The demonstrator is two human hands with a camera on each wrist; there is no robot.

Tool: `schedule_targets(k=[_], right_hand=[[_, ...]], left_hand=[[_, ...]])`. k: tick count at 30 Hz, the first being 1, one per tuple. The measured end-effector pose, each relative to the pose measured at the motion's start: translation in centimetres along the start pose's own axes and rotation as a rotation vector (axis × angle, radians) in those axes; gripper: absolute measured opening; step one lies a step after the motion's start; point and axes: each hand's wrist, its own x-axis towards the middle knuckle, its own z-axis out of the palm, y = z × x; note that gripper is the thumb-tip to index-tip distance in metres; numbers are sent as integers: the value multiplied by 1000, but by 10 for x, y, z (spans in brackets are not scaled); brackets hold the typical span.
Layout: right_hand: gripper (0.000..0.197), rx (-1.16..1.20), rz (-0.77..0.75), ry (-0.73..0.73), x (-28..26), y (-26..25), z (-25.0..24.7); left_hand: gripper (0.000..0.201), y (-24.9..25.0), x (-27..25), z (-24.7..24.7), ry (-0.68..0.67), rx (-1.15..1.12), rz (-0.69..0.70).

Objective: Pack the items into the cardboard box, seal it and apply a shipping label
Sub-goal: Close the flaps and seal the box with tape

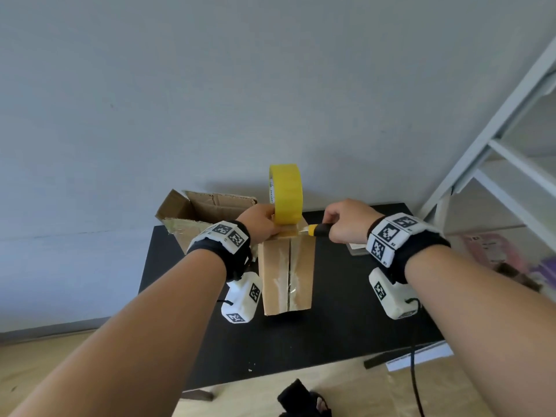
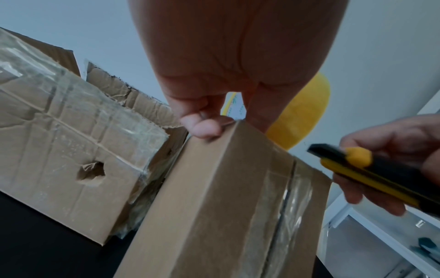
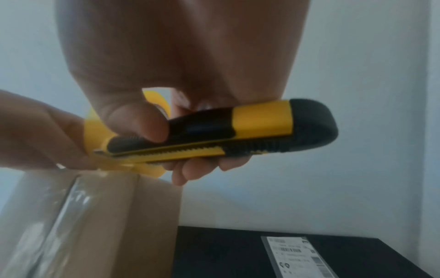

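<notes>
Sealing: my left hand [image 1: 261,219] grips the yellow tape roll [image 1: 285,191] on the taped brown cardboard box [image 1: 285,275], my right hand [image 1: 346,219] grips the yellow-and-black utility knife [image 1: 319,229]; next, slice the tape free cleanly.

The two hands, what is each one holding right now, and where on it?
The left hand grips the yellow tape roll at its lower edge, on the cardboard box. The right hand grips the utility knife around its handle, thumb on top.

right hand [image 3: 166,75] grips utility knife [image 3: 238,131] | above taped cardboard box [image 3: 107,216]
</notes>
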Motion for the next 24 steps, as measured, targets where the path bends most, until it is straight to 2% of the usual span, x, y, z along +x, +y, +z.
schedule_targets(k=[3,7,12,16,24], right_hand=[[26,-24,-48,-11,-1,-12,3],[26,-56,-57,-17,-1,-20,4],[24,-135,-43,-15,-1,-23,2],[23,-189,15,-12,1,-18,-5],[25,-183,36,-25,3,-15,-5]], left_hand=[[23,-4,1,2,4,23,-9],[8,-8,5,3,10,47,4],[9,-9,6,4,3,38,16],[27,-10,6,3,-1,62,15],[29,-10,6,2,-11,79,5]])
